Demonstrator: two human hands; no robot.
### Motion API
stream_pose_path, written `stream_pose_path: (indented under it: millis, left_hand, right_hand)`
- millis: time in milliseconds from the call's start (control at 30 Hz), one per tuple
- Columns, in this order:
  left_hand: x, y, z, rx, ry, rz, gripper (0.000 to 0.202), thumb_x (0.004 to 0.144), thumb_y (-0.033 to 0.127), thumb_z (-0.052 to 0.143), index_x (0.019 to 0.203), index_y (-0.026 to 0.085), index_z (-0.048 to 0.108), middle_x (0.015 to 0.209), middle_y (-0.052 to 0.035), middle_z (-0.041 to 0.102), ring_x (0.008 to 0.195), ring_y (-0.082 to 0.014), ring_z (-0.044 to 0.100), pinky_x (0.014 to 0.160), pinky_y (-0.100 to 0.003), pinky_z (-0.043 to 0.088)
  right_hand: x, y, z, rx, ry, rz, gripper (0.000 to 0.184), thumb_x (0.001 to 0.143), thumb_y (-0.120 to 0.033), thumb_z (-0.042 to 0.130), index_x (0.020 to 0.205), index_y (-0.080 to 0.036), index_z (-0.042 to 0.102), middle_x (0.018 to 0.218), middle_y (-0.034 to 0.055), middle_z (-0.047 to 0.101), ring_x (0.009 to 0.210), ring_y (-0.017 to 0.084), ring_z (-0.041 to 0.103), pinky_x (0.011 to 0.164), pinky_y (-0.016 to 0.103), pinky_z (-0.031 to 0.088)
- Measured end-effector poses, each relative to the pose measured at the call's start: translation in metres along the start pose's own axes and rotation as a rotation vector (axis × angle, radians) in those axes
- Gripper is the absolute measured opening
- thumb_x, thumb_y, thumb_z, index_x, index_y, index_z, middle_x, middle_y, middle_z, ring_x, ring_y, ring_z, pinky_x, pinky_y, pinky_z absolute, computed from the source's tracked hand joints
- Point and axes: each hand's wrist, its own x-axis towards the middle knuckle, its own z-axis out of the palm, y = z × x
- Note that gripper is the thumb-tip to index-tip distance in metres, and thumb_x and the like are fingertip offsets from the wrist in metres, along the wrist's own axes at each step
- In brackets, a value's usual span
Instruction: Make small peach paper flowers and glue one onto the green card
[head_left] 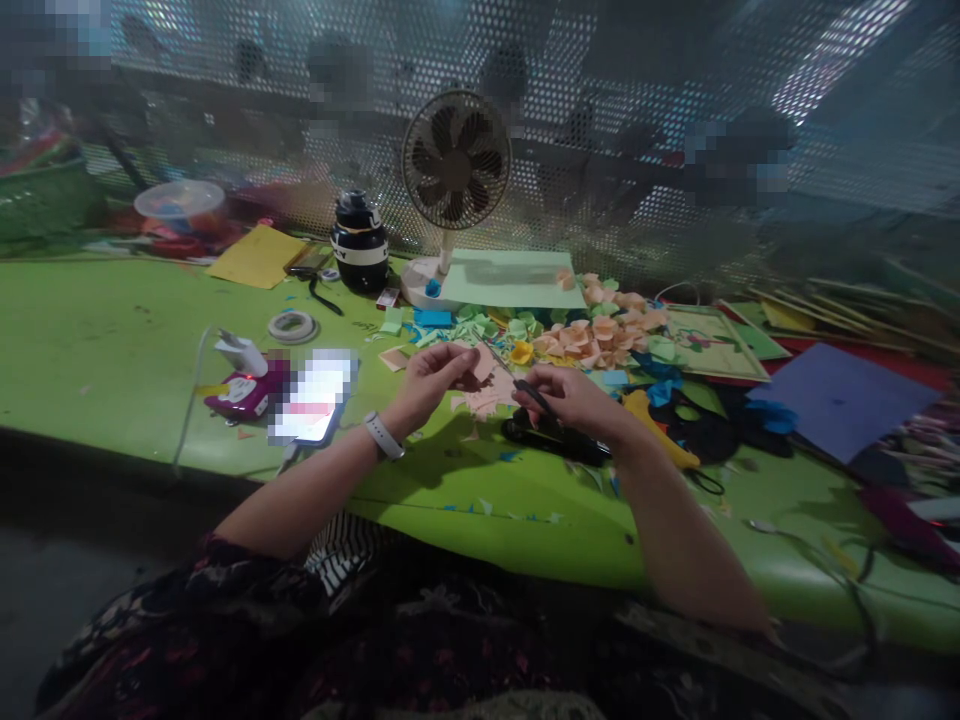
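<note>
Peach paper piece [484,368], seemingly mid-trim: pinching in fingertips of left hand [435,380], gripping scissors [535,398] with curled right hand [568,396], heaped paper flowers [596,340] apparently done, purple sheet [844,400] uncut.

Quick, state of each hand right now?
Left hand: closed, pinching a peach paper piece.
Right hand: closed, holding dark-handled scissors.

From where I stand, the person wears a dark top [442,650] with a faint pinkish and pale pattern, black-and-white striped cloth [346,548] at the lap, and a pale, holed wrist strap [383,437] on the left.
</note>
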Motion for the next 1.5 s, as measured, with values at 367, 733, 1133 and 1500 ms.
stream_pose_path:
  millis: [367, 733, 1133, 1500]
  left_hand:
    - [-0.001, 0.003, 0.002, 0.034, 0.016, -0.005, 0.038, 0.073, 0.050, 0.081, 0.081, 0.016, 0.067, 0.067, 0.0012, 0.068, 0.060, -0.0100, 0.068, 0.063, -0.024, 0.059]
    - [-0.002, 0.005, 0.003, 0.032, 0.025, -0.011, 0.039, 0.072, 0.051, 0.082, 0.081, 0.016, 0.067, 0.067, 0.0011, 0.068, 0.060, -0.0102, 0.067, 0.064, -0.024, 0.059]
    - [0.007, 0.002, -0.002, -0.198, 0.097, -0.371, 0.022, 0.086, 0.037, 0.073, 0.085, 0.016, 0.066, 0.077, -0.0041, 0.073, 0.070, -0.0152, 0.076, 0.049, -0.017, 0.052]
    - [0.009, 0.002, -0.003, -0.280, 0.052, -0.390, 0.013, 0.084, 0.018, 0.063, 0.087, 0.012, 0.074, 0.089, -0.0100, 0.078, 0.080, -0.0148, 0.075, 0.076, -0.025, 0.061]
  right_hand:
    - [-0.002, -0.004, 0.001, 0.000, 0.017, 0.008, 0.057, 0.065, -0.073, 0.074, 0.071, -0.021, 0.052, 0.057, -0.0014, 0.059, 0.053, 0.011, 0.050, 0.053, 0.025, 0.034]
    - [0.001, 0.002, 0.003, 0.033, 0.069, 0.020, 0.057, 0.061, -0.071, 0.078, 0.072, -0.020, 0.054, 0.055, -0.0015, 0.059, 0.051, 0.011, 0.052, 0.050, 0.024, 0.034]
    - [0.026, 0.062, -0.051, -0.482, 0.548, 0.038, 0.029, 0.076, -0.049, 0.070, 0.078, -0.020, 0.066, 0.074, 0.0047, 0.068, 0.070, 0.019, 0.059, 0.060, 0.029, 0.038]
    - [0.046, 0.106, -0.069, -0.799, 0.399, 0.307, 0.026, 0.079, -0.043, 0.070, 0.069, -0.019, 0.070, 0.077, 0.0089, 0.071, 0.070, 0.021, 0.060, 0.055, 0.031, 0.033]
